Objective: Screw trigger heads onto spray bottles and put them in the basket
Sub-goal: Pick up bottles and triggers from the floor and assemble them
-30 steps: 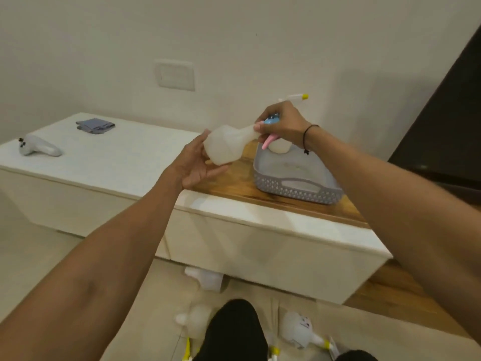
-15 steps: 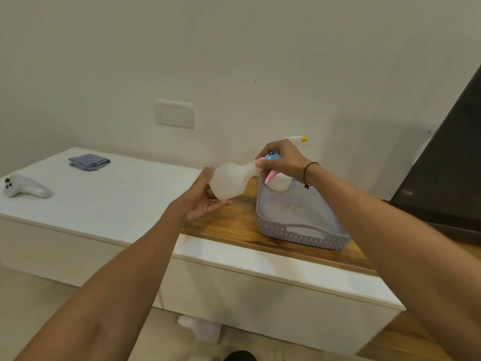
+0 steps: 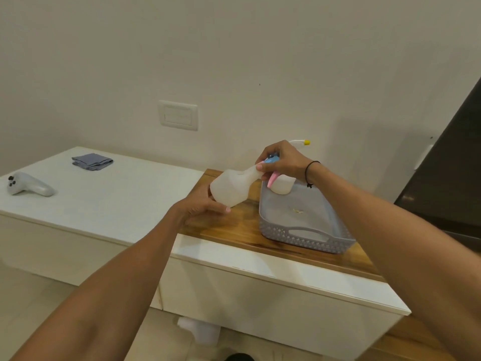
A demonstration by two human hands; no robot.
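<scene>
A white translucent spray bottle [image 3: 231,187] lies tilted in the air above the wooden counter strip, left of the basket. My left hand [image 3: 201,208] cups its base from below. My right hand [image 3: 282,162] is closed around the trigger head [image 3: 273,162] at the bottle's neck; the head has a blue collar, a pink lever and a white nozzle with a yellow tip [image 3: 307,142]. The grey plastic basket [image 3: 307,234] stands on the wood under my right wrist. Another white bottle [image 3: 282,186] rests in its far left corner.
A white game controller [image 3: 28,187] and a folded grey cloth [image 3: 92,160] lie on the white bench top at the left. A wall socket plate [image 3: 178,118] is above. A white bottle [image 3: 197,329] lies on the floor under the bench. Dark furniture stands at the right.
The view has tilted upward, so the floor bottles have mostly left the frame. My hands keep hold of the bottle and head, and my left hand has shifted under the bottle's base.
</scene>
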